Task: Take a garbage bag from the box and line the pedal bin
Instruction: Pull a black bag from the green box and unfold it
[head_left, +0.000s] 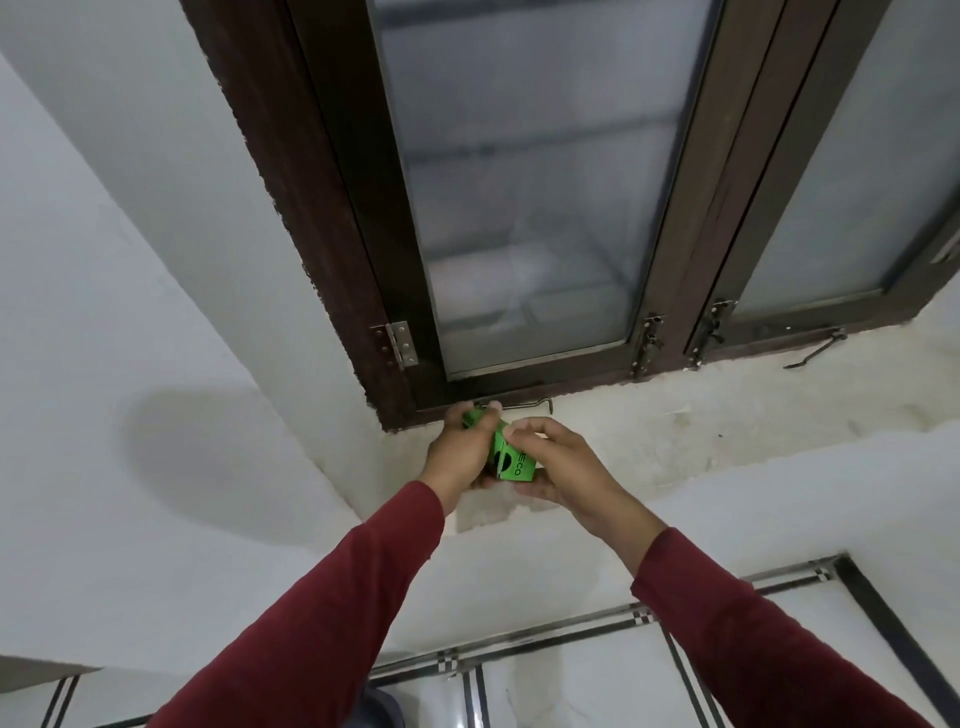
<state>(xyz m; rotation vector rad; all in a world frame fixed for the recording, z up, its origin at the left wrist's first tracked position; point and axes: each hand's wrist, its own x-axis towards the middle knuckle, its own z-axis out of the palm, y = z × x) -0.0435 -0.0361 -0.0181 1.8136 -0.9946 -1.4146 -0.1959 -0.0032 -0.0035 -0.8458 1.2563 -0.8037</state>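
Head view: one small green box (511, 460) with black lettering, held up in front of the white window sill (727, 415), below a dark brown wooden window frame (322, 208) with frosted panes. Left hand (460, 449) grips the box's far end, fingers curled over its top; right hand (558, 467) pinches the near end, thumb beneath and fingers curled above. Both forearms in dark red sleeves (322, 613); tiled floor with black border lines (571, 639) below.

Box (511, 460) green, black print; sleeves (332, 613) dark red; window frame (332, 208) dark brown; wall (130, 260) white.
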